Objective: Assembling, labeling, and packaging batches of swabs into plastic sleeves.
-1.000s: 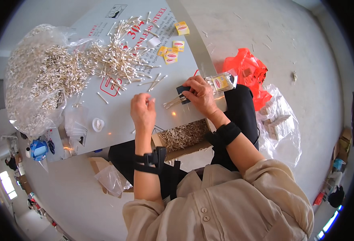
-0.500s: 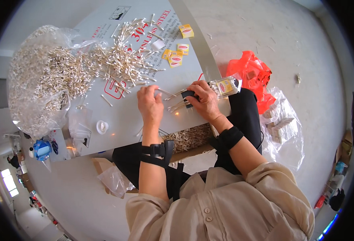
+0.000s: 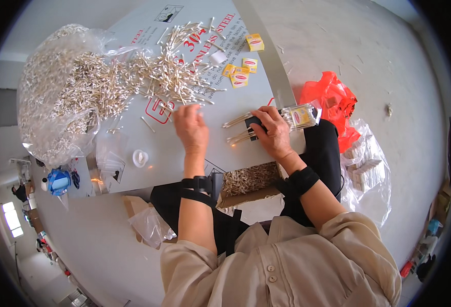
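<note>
My right hand (image 3: pixel 271 133) is closed around a clear pack of cotton swabs (image 3: pixel 300 116) with a yellow label, at the table's right edge. A black piece (image 3: pixel 252 124) shows under its fingers, and loose swab ends (image 3: pixel 237 138) stick out to the left. My left hand (image 3: pixel 191 128) is at the near edge of the heap of loose cotton swabs (image 3: pixel 177 77), its fingers curled downward. Its fingertips are partly hidden and slightly blurred, so what they pinch cannot be made out. Several yellow cards (image 3: pixel 240 79) lie beyond, on the table.
A big clear bag of swabs (image 3: pixel 46 102) spills at the left. Nearer are a small white round container (image 3: pixel 140 158) and clear plastic sleeves (image 3: pixel 109 156). A box of swabs (image 3: pixel 251 179) sits below the table edge. A red bag (image 3: pixel 328 97) and filled packs (image 3: pixel 364 171) lie right.
My left hand has gone from beside the black piece, where a swab lay at its fingertips, over to the heap's edge. My right hand keeps its grip on the pack. The view has shifted slightly.
</note>
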A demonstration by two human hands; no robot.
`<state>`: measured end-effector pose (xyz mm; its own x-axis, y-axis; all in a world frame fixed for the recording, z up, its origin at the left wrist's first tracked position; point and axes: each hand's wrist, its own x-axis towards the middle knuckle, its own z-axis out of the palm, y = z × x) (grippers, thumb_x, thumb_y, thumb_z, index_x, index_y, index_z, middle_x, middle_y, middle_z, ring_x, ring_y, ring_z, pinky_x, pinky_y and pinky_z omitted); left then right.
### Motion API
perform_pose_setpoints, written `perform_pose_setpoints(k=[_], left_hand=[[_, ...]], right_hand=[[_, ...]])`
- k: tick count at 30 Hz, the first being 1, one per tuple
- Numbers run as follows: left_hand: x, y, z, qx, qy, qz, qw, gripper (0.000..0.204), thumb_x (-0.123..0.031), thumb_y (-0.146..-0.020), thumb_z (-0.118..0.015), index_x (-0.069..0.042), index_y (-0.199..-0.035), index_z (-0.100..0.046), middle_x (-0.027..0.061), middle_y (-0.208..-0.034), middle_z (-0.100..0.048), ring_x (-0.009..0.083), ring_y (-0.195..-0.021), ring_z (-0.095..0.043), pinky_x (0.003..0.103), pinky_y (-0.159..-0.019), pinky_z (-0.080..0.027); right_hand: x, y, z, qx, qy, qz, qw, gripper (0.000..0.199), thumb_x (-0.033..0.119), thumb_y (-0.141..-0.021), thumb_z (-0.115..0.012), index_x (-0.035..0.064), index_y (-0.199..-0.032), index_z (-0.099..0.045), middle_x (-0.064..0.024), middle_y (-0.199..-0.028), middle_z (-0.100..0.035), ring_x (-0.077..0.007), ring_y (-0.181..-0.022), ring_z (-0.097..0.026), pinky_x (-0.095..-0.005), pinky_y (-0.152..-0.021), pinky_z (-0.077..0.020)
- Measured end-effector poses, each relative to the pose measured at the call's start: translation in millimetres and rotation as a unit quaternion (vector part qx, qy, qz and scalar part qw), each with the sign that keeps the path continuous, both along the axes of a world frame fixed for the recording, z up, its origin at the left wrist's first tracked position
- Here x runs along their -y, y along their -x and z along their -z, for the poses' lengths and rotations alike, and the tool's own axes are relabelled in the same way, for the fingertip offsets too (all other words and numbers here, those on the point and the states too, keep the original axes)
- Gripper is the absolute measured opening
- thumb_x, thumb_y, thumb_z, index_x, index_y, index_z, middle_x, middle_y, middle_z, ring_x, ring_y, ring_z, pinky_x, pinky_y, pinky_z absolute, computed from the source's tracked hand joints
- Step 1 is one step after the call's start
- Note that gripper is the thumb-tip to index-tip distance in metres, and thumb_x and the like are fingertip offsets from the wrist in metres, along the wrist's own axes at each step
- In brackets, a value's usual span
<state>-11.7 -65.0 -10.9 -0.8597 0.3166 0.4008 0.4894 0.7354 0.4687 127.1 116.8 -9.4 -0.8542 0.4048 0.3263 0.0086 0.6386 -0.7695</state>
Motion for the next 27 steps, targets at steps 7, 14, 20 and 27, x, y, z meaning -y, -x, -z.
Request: perform_pose_setpoints(k=[7, 14, 20, 27], left_hand=[[20.6, 38.1, -13.8, -0.025, 0.08, 0.049, 0.995, 0.025, -0.003, -0.068, -0.076, -0.013, -0.088, -0.066, 0.0032, -0.096, -0.056, 0.0283, -0.101, -0.05, 0.044, -0.087, -0.042], [-28.7, 12.4, -6.9, 0.011, 0.078, 0.154, 0.985, 0.015, -0.008, -0.068, -0.077, -0.014, -0.073, -0.064, 0.0008, -0.091, -0.054, 0.026, -0.097, -0.049, 0.043, -0.085, -0.039], [-50.3, -9.5, -0.7, 0.051, 0.01, 0.16, 0.986, 0.013, -0.01, -0.068, -0.078, -0.013, -0.07, -0.066, 0.0007, -0.087, -0.055, 0.0257, -0.095, -0.05, 0.042, -0.084, -0.039], [-42.7, 14.4, -8.7, 0.048, 0.039, 0.142, 0.988, 0.016, -0.008, -0.067, -0.079, -0.012, -0.072, -0.065, 0.0017, -0.084, -0.057, 0.0264, -0.089, -0.052, 0.041, -0.081, -0.043]], right_hand=[[0.1, 0.1, 2.5, 0.001, 0.007, -0.001, 1.0, 0.031, 0.009, -0.077, -0.073, 0.0069, -0.107, -0.065, -0.0099, -0.107, -0.061, -0.0323, -0.092, -0.064, -0.0397, -0.076, -0.054], [-0.6, -0.3, 0.6, 0.005, 0.009, 0.004, 1.0, 0.028, 0.008, -0.077, -0.072, 0.0069, -0.105, -0.065, -0.0096, -0.105, -0.061, -0.032, -0.09, -0.064, -0.0397, -0.074, -0.054], [-0.3, 0.4, 4.0, -0.012, 0.038, 0.016, 0.999, 0.025, 0.006, -0.08, -0.071, 0.0058, -0.105, -0.067, -0.0098, -0.105, -0.062, -0.0266, -0.077, -0.065, -0.0337, -0.068, -0.053], [-0.8, -0.7, 5.1, -0.011, 0.053, 0.018, 0.998, 0.023, 0.005, -0.081, -0.07, 0.0046, -0.104, -0.067, -0.0101, -0.104, -0.062, -0.0265, -0.077, -0.065, -0.0332, -0.068, -0.0529]])
